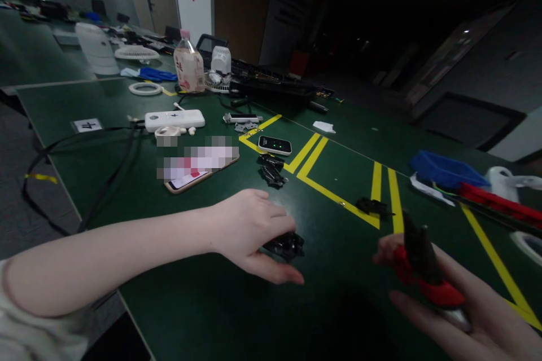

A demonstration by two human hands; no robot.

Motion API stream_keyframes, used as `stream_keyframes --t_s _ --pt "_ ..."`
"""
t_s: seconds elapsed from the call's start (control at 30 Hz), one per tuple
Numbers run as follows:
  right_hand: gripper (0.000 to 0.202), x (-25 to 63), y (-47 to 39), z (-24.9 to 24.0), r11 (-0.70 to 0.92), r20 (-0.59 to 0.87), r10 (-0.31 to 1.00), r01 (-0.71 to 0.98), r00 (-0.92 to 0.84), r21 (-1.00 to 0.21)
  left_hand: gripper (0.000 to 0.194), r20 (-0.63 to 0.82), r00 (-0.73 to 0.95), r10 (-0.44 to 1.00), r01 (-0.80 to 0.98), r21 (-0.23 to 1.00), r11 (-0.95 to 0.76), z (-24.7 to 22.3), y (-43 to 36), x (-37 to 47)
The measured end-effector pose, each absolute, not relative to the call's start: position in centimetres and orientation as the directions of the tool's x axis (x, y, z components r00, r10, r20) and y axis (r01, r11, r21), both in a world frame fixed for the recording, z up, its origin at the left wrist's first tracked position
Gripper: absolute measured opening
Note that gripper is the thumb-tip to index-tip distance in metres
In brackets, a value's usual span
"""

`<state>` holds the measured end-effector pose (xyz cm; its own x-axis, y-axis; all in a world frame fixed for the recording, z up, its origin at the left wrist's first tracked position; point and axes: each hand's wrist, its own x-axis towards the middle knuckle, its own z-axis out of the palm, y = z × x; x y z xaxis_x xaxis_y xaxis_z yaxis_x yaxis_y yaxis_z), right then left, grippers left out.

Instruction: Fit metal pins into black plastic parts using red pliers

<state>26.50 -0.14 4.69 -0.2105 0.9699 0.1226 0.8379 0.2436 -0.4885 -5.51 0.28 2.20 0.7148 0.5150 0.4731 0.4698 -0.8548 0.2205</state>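
Observation:
My left hand (258,231) reaches across the green table (203,304), its fingers curled round a small black part (285,246) that lies partly under the palm. At the lower right my right hand (449,293) holds a tool with red handles and dark jaws (423,259), blurred by motion; it looks like pliers or cutters. Further back, more black parts (272,170) rest close to a small white-edged device with green lights (274,145). Another black piece (373,206) sits on the yellow tape at the right.
A phone (201,169) lies behind my left forearm, near a white power strip (174,119) with black cables. A drink bottle (188,65) stands at the back. To the right are a blue tray (446,169), a red strip (502,203) and a roll of tape (527,247).

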Motion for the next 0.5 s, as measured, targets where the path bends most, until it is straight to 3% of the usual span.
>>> stream_keyframes --t_s 0.1,0.17,0.2,0.33,0.5 --pt "0.035 25.1 0.2 6.7 0.649 0.289 0.755 0.736 -0.589 -0.193 0.058 0.532 0.657 0.535 0.460 0.279 -0.843 2.4 -0.2 -5.5" --pt "0.039 24.1 0.5 7.7 0.772 0.368 0.580 0.635 -0.727 0.037 0.054 0.555 0.638 0.534 0.419 0.331 -0.845 2.5 -0.5 -5.5" --pt "0.042 23.6 0.7 8.0 0.788 0.373 0.539 0.609 -0.755 0.095 0.052 0.565 0.632 0.530 0.391 0.359 -0.848 2.6 -0.6 -5.5" --pt "0.035 21.8 0.9 8.3 0.816 0.354 0.499 0.566 -0.791 0.115 0.046 0.592 0.614 0.523 0.298 0.439 -0.847 3.0 -1.2 -5.5" --pt "0.020 20.4 1.1 7.9 0.846 0.319 0.443 0.509 -0.838 0.160 0.049 0.577 0.607 0.546 0.307 0.464 -0.831 3.4 -1.9 -5.3"
